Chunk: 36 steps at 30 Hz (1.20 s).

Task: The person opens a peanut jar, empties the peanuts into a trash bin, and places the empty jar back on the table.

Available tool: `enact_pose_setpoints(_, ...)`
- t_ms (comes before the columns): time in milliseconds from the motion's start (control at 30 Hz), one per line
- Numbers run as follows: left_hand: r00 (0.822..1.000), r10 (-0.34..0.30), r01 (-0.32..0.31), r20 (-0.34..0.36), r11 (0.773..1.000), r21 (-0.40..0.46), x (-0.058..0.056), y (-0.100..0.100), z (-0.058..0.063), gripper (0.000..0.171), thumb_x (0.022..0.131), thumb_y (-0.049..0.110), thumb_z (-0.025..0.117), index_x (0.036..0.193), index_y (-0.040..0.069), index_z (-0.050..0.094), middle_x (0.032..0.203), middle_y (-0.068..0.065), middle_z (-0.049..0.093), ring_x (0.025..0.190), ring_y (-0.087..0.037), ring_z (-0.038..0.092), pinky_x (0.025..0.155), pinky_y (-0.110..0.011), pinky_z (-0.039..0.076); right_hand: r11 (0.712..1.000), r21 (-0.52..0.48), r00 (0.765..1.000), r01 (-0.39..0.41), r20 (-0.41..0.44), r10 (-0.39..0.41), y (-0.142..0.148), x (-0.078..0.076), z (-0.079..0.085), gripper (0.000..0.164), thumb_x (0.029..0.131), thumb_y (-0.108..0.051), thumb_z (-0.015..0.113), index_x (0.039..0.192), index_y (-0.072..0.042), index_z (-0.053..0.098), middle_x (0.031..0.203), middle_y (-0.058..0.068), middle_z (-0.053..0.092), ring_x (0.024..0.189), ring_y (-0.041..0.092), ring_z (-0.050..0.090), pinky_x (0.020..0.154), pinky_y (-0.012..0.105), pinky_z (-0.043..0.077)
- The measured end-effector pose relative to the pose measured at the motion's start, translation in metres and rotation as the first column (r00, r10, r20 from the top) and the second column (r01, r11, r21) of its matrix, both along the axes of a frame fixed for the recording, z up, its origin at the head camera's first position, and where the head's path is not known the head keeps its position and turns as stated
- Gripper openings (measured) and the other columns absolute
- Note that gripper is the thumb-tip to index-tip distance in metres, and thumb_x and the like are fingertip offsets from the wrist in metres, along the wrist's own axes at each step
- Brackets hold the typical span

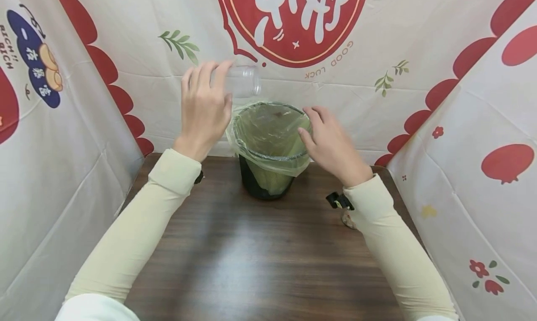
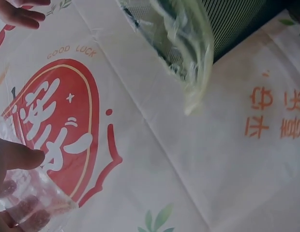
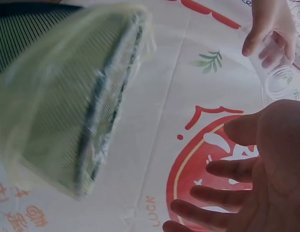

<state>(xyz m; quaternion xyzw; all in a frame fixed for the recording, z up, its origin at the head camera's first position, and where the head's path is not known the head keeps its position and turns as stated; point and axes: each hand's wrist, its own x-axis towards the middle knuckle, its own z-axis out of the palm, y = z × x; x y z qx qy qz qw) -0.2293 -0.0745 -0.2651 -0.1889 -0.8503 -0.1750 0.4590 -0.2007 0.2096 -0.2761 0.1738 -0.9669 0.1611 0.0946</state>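
My left hand [image 1: 204,99] grips a clear plastic jar [image 1: 244,82] above the left rim of a waste bin. The jar lies on its side in the air, its uncapped mouth facing right. In the right wrist view its threaded neck [image 3: 280,83] shows, and the jar looks see-through. Below stands the black mesh waste bin [image 1: 250,180], lined with a pale yellow bin bag [image 1: 272,146] folded over its rim. My right hand [image 1: 329,141] hovers by the bin's right rim, fingers spread and holding nothing.
The bin stands at the back of a brown wooden table [image 1: 251,256]. A small see-through item [image 1: 348,220] on the table is partly hidden by my right sleeve. Printed white cloth [image 1: 142,46] hangs behind and on both sides.
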Motion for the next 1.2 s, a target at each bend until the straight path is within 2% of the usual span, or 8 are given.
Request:
enact_pose_setpoints(100, 0.999, -0.018, 0.017, 0.028, 0.999, 0.049, 0.006, 0.000, -0.011, 0.049, 0.098, 0.003, 0.071, 0.145, 0.000, 0.058, 0.138, -0.022, 0.066, 0.130, -0.041, 0.061, 0.121, -0.053, 0.041, 1.000, -0.028, 0.999, 0.001, -0.032, -0.002, 0.001, 0.008, -0.012, 0.064, 0.112, -0.031, 0.055, 0.166, -0.003, 0.036, 0.170, 0.025, 0.035, 0.157, 0.046, 0.036, 0.128, 0.064, 0.032)
enact_pose_setpoints(367, 0.996, -0.044, 0.035, 0.080, 0.993, 0.113, 0.023, 0.001, -0.048, 0.054, 0.095, 0.006, 0.078, 0.142, -0.006, 0.054, 0.135, -0.025, 0.065, 0.122, -0.045, 0.064, 0.112, -0.055, 0.050, 0.996, -0.085, 0.996, 0.004, -0.093, -0.012, 0.015, 0.025, -0.042, 0.067, 0.109, -0.031, 0.063, 0.165, -0.004, 0.039, 0.173, 0.024, 0.032, 0.162, 0.045, 0.030, 0.128, 0.066, 0.030)
enact_pose_setpoints(533, 0.989, -0.058, 0.035, 0.137, 0.986, 0.161, 0.031, -0.001, -0.074, 0.058, 0.093, 0.006, 0.079, 0.143, -0.007, 0.053, 0.138, -0.026, 0.064, 0.127, -0.044, 0.061, 0.114, -0.053, 0.047, 0.995, -0.099, 0.992, -0.018, -0.128, 0.005, 0.025, 0.034, -0.061, 0.072, 0.106, -0.033, 0.069, 0.166, -0.009, 0.039, 0.176, 0.021, 0.029, 0.162, 0.046, 0.029, 0.127, 0.069, 0.029)
enact_pose_setpoints(633, 0.984, -0.064, 0.023, 0.169, 0.972, 0.233, 0.035, -0.001, -0.091, 0.061, 0.089, 0.004, 0.082, 0.142, -0.006, 0.054, 0.138, -0.026, 0.064, 0.130, -0.044, 0.057, 0.117, -0.052, 0.045, 0.995, -0.098, 0.988, -0.027, -0.151, 0.012, 0.029, 0.040, -0.071, 0.075, 0.104, -0.034, 0.071, 0.167, -0.011, 0.038, 0.177, 0.020, 0.028, 0.161, 0.047, 0.030, 0.126, 0.070, 0.030)
enact_pose_setpoints(767, 0.966, -0.100, 0.000, 0.239, 0.921, 0.389, 0.039, -0.002, -0.114, 0.065, 0.086, 0.004, 0.086, 0.142, -0.004, 0.056, 0.136, -0.024, 0.067, 0.129, -0.042, 0.053, 0.115, -0.053, 0.045, 0.994, -0.105, 0.985, -0.024, -0.173, 0.006, 0.033, 0.046, -0.082, 0.076, 0.102, -0.035, 0.073, 0.167, -0.011, 0.039, 0.176, 0.020, 0.029, 0.160, 0.046, 0.032, 0.125, 0.070, 0.032)
enact_pose_setpoints(933, 0.910, -0.168, -0.079, 0.378, 0.827, 0.556, 0.047, -0.008, -0.145, 0.070, 0.087, 0.007, 0.087, 0.147, -0.001, 0.052, 0.140, -0.025, 0.062, 0.132, -0.041, 0.054, 0.115, -0.057, 0.047, 0.992, -0.128, 0.987, -0.015, -0.162, -0.006, 0.038, 0.053, -0.091, 0.077, 0.102, -0.034, 0.074, 0.167, -0.010, 0.039, 0.174, 0.023, 0.030, 0.158, 0.050, 0.033, 0.122, 0.072, 0.033)
enact_pose_setpoints(1033, 0.888, -0.177, -0.133, 0.424, 0.783, 0.607, 0.051, -0.014, -0.163, 0.072, 0.086, 0.007, 0.088, 0.148, -0.001, 0.052, 0.140, -0.026, 0.059, 0.133, -0.043, 0.056, 0.116, -0.060, 0.047, 0.991, -0.133, 0.991, -0.002, -0.136, -0.016, 0.043, 0.058, -0.096, 0.078, 0.102, -0.034, 0.073, 0.168, -0.013, 0.036, 0.174, 0.024, 0.029, 0.158, 0.051, 0.033, 0.122, 0.074, 0.033)
enact_pose_setpoints(1200, 0.873, -0.164, -0.200, 0.460, 0.740, 0.642, 0.054, -0.028, -0.192, 0.072, 0.082, 0.003, 0.090, 0.145, -0.002, 0.056, 0.140, -0.026, 0.055, 0.132, -0.046, 0.057, 0.118, -0.061, 0.044, 0.991, -0.128, 0.997, 0.023, -0.076, -0.033, 0.046, 0.067, -0.112, 0.079, 0.103, -0.035, 0.073, 0.169, -0.014, 0.036, 0.174, 0.023, 0.029, 0.156, 0.053, 0.034, 0.121, 0.075, 0.033)
